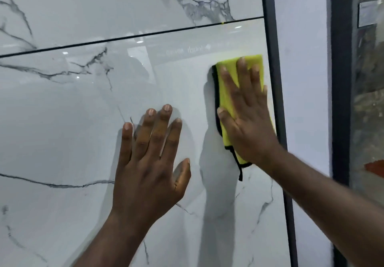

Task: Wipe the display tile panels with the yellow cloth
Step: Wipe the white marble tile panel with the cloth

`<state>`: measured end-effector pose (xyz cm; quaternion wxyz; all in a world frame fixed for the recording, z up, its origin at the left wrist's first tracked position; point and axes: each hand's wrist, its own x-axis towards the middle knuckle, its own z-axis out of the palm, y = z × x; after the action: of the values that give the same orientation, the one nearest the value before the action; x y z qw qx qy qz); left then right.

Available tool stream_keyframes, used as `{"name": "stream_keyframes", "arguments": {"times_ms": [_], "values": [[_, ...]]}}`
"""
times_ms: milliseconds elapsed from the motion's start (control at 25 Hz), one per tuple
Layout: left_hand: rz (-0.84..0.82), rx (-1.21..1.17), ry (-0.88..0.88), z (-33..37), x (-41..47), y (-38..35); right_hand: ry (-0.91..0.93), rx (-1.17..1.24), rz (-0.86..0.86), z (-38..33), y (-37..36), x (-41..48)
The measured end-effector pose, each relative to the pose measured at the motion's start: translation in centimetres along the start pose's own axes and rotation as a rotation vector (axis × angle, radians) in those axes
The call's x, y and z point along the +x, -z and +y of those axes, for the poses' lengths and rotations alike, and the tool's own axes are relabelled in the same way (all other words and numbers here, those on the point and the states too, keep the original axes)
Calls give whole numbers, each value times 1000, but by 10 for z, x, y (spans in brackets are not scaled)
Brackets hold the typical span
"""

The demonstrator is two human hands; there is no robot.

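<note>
Head: right hand (247, 121) flat, pressing yellow cloth (225, 96) on panel (83, 131) beside dark frame (274, 79); left hand (149, 173) flat, empty.

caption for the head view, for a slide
Right hand presses yellow cloth on marble-look tile panel; left hand rests flat beside.

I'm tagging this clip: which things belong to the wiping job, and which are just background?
Job: cloth, right hand pressing it, lower panel, left hand flat on it, upper panel.
Background: dark frame, white strip, dim display at far right.

Folded yellow cloth (226, 92) lies flat against glossy marble-veined tile panel (62, 131).
</note>
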<state>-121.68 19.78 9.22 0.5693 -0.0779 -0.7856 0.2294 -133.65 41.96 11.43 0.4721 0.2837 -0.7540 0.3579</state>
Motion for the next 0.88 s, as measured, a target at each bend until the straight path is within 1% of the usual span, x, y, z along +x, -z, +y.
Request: {"name": "stream_keyframes", "arguments": {"times_ms": [40,80,120,160,240,280,320,400,480,520,560,640,720,760,800,840,880], "values": [[-10,-7,-8,6,1,-3,104,-51,-64,3,-4,-28],[-20,-18,-4,12,0,-8,157,-99,-96,15,-4,-54],[-24,-16,9,17,-2,-12,136,-130,-89,32,0,-66],[-24,6,21,21,-5,-15,57,-101,-62,50,5,-61],[-11,69,24,28,-11,-20,-134,32,34,63,18,-14],[-5,88,21,28,-13,-22,-160,53,77,56,22,14],[-4,99,18,28,-14,-22,-121,41,98,45,24,33],[-4,121,26,30,-12,-23,73,-13,78,30,16,32],[-6,116,33,30,-12,-22,211,-92,-5,34,-2,-25],[-10,109,35,31,-14,-23,210,-119,-24,44,-5,-56],[-8,108,37,31,-15,-23,169,-130,-15,59,-5,-72],[8,112,41,33,-14,-25,21,-45,20,79,2,-56],[11,105,48,33,-15,-26,-125,30,70,72,10,-14],[11,98,48,33,-17,-26,-143,45,103,61,9,-2],[14,95,42,32,-18,-26,-104,39,124,51,5,-3],[17,95,33,32,-19,-26,-21,13,114,44,-5,-20],[19,90,23,31,-20,-26,69,-29,65,43,-20,-51]]}}
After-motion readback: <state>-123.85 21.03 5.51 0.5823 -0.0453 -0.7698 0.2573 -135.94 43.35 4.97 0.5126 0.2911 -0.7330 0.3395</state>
